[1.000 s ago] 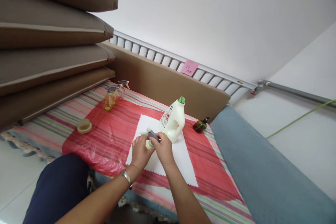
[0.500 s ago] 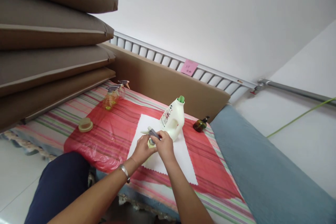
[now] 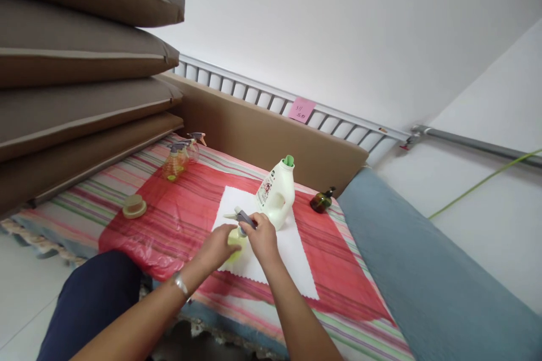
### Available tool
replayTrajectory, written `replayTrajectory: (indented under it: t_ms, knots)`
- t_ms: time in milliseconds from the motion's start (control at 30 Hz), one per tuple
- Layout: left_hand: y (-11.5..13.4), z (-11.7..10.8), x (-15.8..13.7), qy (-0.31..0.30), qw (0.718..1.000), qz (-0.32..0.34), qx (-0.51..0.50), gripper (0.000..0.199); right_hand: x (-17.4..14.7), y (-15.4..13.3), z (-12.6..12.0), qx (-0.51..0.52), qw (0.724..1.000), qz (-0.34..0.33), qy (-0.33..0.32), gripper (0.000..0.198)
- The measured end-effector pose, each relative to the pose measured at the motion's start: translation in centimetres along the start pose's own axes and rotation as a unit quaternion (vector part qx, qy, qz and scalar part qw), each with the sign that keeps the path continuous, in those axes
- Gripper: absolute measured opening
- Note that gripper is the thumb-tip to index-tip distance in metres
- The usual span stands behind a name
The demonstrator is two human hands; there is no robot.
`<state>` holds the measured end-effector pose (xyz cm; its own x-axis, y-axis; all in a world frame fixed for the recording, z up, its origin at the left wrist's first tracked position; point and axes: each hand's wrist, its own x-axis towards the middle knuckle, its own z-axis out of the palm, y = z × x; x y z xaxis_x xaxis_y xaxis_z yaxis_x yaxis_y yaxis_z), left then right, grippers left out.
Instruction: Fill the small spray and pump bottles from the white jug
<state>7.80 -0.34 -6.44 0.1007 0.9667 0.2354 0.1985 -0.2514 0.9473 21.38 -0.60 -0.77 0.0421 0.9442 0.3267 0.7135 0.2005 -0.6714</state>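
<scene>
A small spray bottle point(image 3: 235, 242) with yellow liquid stands on a white scallop-edged sheet point(image 3: 292, 268). My right hand point(image 3: 263, 238) is closed on its grey trigger head point(image 3: 244, 217), whose pale nozzle points left. At the bottle's left side is my left hand point(image 3: 218, 245), thumb and fingers curved loosely round the body. Its grip is partly hidden. Just behind my hands, a pale green jug point(image 3: 283, 189) stands upright, with a green spout at its mouth and a printed label. The jug's loop handle faces right.
Clear spray bottles with grey heads point(image 3: 178, 161) stand at the back left. A pale round cap point(image 3: 134, 206) lies on the red plastic sheet point(image 3: 186, 208). A dark pump bottle point(image 3: 322, 201) is at the right. Stacked brown cushions point(image 3: 84, 62) rise at the left.
My left hand has slid left and down from the bottle's neck to its body, showing more of the yellow liquid. My right hand stays on the trigger head. The view has shifted slightly.
</scene>
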Motion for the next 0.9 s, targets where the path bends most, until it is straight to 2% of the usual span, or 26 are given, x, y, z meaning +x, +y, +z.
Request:
replayTrajectory:
  t_ms: [67, 133, 200, 300, 367, 500, 600, 667, 800, 900]
  knots:
    - [1.4, -1.4, -0.3, 0.033, 0.999, 0.015, 0.023, 0.024, 0.0, -0.1, 0.0, 0.016, 1.0, 0.004, -0.003, 0.01]
    - [3.3, -2.3, 0.2, 0.054, 0.994, 0.083, 0.052, 0.027, 0.0, -0.1, 0.1, 0.035, 0.999, 0.008, -0.007, 0.009]
    - [4.9, -2.7, 1.6, 0.013, 0.983, 0.153, 0.099, 0.031, 0.1, 0.0, 0.2, 0.054, 0.998, 0.016, -0.008, 0.007]
    - [5.7, -2.3, 3.7, -0.095, 0.969, 0.175, 0.148, 0.021, 0.1, 0.6, 0.4, 0.093, 0.995, 0.027, -0.013, 0.003]
    - [5.4, -2.0, 4.7, -0.119, 0.965, 0.169, 0.16, 0.016, -0.2, 1.4, 0.4, 0.135, 0.99, 0.031, -0.034, 0.012]
    - [4.5, -2.1, 5.4, -0.122, 0.964, 0.166, 0.171, 0.015, -1.0, 3.1, 0.8, 0.224, 0.97, 0.046, -0.084, 0.047]
    - [4.4, -2.4, 5.6, -0.127, 0.961, 0.161, 0.185, 0.015, -1.2, 4.0, 1.6, 0.27, 0.957, 0.064, -0.087, 0.063]
    - [4.3, -2.4, 5.8, -0.125, 0.96, 0.156, 0.196, 0.015, -1.2, 4.3, 2.2, 0.29, 0.951, 0.071, -0.085, 0.059]
    - [4.2, -2.4, 5.9, -0.117, 0.958, 0.149, 0.213, 0.015, -1.1, 4.4, 3.1, 0.3, 0.947, 0.081, -0.077, 0.031]
    - [4.3, -2.4, 5.7, -0.115, 0.957, 0.15, 0.22, 0.013, -1.2, 4.3, 3.4, 0.293, 0.951, 0.084, -0.05, 0.026]
